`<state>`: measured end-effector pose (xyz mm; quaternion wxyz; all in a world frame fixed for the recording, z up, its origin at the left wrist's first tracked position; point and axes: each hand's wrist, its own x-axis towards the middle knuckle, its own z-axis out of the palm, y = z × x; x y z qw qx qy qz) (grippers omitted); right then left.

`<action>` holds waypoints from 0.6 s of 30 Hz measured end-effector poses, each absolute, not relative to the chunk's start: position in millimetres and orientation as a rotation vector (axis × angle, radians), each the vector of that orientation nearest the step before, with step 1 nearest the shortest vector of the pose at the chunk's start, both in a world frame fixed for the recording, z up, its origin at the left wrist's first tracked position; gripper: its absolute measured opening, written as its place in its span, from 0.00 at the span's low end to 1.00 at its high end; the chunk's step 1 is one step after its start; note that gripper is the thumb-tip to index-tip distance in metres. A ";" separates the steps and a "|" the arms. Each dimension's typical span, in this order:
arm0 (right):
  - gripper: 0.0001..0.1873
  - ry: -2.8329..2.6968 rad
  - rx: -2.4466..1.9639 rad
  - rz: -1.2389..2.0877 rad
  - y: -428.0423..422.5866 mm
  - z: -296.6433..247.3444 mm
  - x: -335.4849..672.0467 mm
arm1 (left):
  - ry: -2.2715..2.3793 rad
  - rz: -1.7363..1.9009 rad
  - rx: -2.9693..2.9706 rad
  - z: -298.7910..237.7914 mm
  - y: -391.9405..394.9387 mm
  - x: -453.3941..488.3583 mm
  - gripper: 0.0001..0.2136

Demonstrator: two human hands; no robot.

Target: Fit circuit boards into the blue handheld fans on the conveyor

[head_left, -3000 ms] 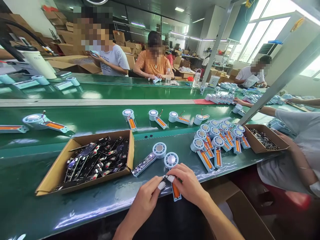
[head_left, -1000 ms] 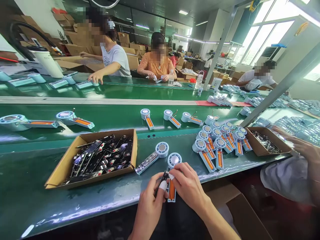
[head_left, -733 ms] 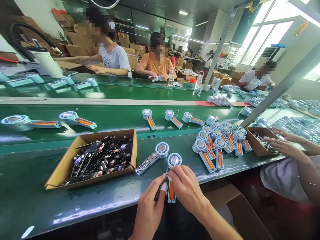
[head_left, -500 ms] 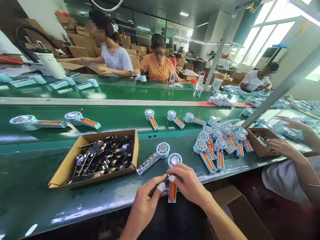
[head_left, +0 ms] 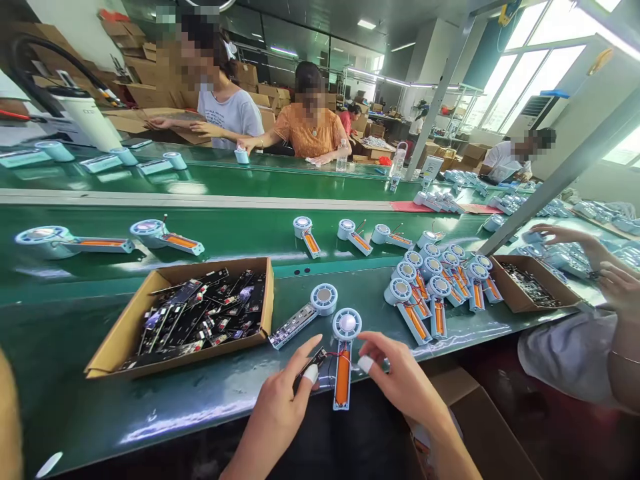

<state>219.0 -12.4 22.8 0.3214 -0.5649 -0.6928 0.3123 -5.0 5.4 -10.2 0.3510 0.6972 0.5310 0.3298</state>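
Note:
A light-blue handheld fan body (head_left: 346, 325) lies in front of me, its round head away from me and an orange battery (head_left: 343, 377) showing in its open handle. My left hand (head_left: 283, 393) pinches a narrow black circuit board (head_left: 315, 363) just left of that handle. Thin red wires run from the board's end to the fan. On the other side, my right hand (head_left: 395, 373) is apart from the fan, fingers spread and holding nothing. White covers wrap both thumb tips. Another fan body (head_left: 324, 299), with a board in its handle, rests to the upper left.
At left stands a cardboard box (head_left: 270, 300) of black circuit boards. Several fans with orange batteries (head_left: 439, 288) are heaped to the right, near a second box (head_left: 565, 298) and a co-worker's hands (head_left: 620, 283). More fans (head_left: 307, 233) lie on the green belt (head_left: 240, 233).
My right hand has come away from the board and wires and opened, moving right. My left hand keeps the board, now more visible. Across the belt, a co-worker's hand has moved a fan leftward.

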 end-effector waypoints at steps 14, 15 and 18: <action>0.20 -2.485 -1.151 0.473 0.2 28.4 220.9 | 1.314 0.456 1.857 8.8 12.5 -9.4 0.26; 0.19 -2.446 -1.130 0.490 2.0 26.7 220.2 | 1.305 0.463 1.824 7.9 12.5 -8.4 0.26; 0.15 -2.158 -1.077 0.617 7.3 16.4 215.6 | 1.297 0.514 1.811 4.6 11.0 -4.6 0.25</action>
